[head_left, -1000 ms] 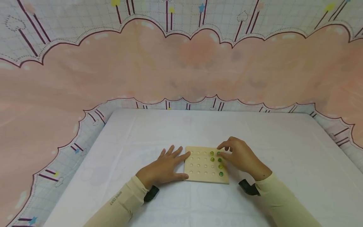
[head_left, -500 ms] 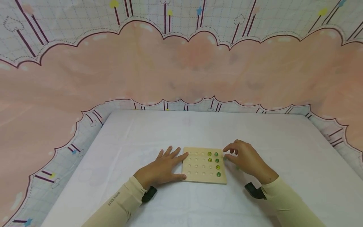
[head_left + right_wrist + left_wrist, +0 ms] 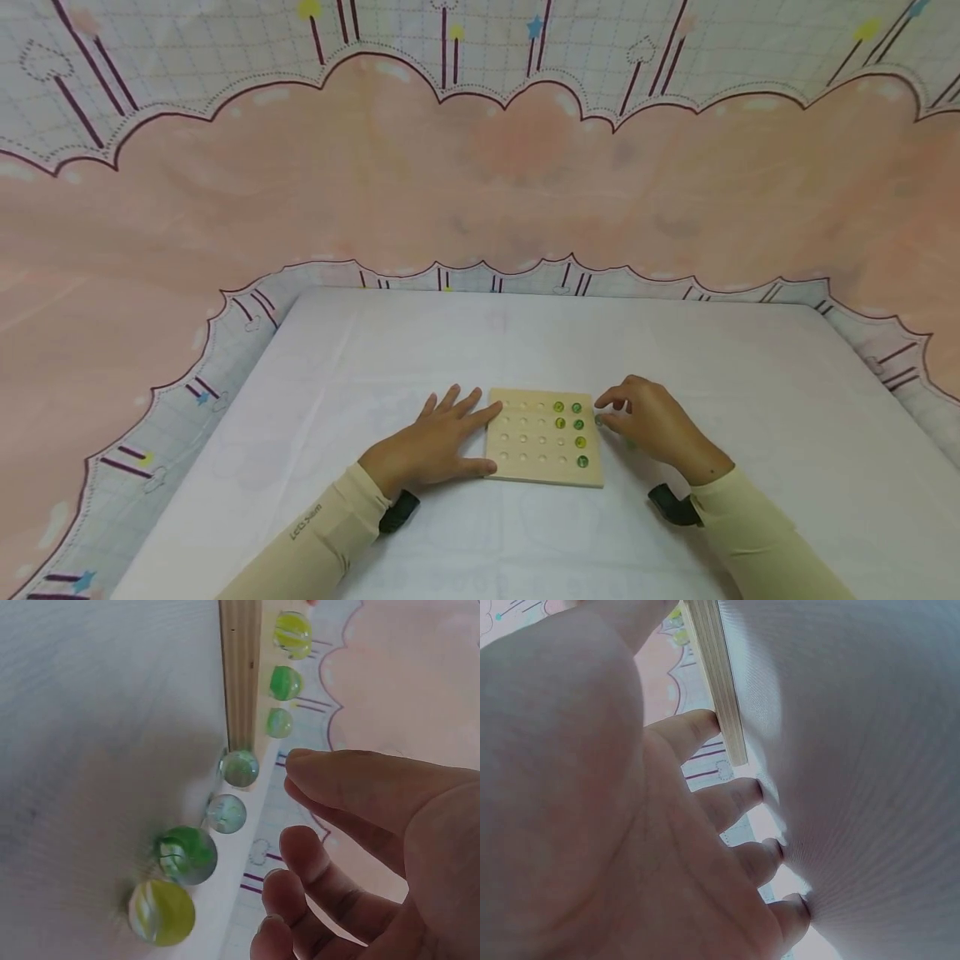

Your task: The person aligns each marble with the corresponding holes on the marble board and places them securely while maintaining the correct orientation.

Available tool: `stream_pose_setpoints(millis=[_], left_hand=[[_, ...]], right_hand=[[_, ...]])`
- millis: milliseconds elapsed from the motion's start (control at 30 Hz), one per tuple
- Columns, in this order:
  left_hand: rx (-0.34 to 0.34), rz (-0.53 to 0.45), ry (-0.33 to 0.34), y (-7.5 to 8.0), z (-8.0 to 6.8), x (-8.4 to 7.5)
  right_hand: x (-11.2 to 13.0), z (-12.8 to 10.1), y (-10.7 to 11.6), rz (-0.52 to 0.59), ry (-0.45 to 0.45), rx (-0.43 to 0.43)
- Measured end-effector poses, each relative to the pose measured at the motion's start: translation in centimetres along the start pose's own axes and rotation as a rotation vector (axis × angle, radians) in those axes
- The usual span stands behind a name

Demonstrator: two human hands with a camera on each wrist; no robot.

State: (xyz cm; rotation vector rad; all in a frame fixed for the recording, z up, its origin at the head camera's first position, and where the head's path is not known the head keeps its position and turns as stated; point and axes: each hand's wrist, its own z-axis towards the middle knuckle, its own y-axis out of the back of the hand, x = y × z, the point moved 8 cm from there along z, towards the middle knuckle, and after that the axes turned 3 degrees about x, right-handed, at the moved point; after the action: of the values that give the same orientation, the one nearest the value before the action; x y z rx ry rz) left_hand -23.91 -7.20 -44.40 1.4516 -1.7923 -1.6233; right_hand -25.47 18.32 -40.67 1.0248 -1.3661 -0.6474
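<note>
A pale wooden board (image 3: 525,460) with rows of round hollows lies flat on the table. Green marbles (image 3: 582,462) and yellow marbles (image 3: 581,442) fill its right column, and two more sit at the top of the neighbouring column. My left hand (image 3: 431,446) is spread flat, thumb and index finger touching the board's left edge. Just off the right edge is my right hand (image 3: 660,429), its fingers loosely bent and nothing held. In the right wrist view its thumb (image 3: 330,772) is close to a clear greenish marble (image 3: 240,769) on the table, with a gap between.
Beside the board, several loose marbles lie on the white cloth, including a pale clear one (image 3: 226,814), a green swirled one (image 3: 187,855) and a yellow one (image 3: 161,913). A patterned curtain (image 3: 480,192) hangs behind the white table (image 3: 375,350).
My right hand has moved from over the board's top right corner to the table just right of it, uncovering the corner marble. The left hand has stayed in place.
</note>
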Motion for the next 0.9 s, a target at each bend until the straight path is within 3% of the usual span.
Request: stream_pose_setpoints(millis=[367,900], left_hand=[[0.006,0.006,0.007,-0.1,0.1,0.0],[0.012,0.003,0.014,-0.1,0.1,0.0]], right_hand=[[-0.8,0.5,-0.9,0.011,-0.035,0.049],[-0.6,0.4,-1.1,-0.033,-0.018,0.059]])
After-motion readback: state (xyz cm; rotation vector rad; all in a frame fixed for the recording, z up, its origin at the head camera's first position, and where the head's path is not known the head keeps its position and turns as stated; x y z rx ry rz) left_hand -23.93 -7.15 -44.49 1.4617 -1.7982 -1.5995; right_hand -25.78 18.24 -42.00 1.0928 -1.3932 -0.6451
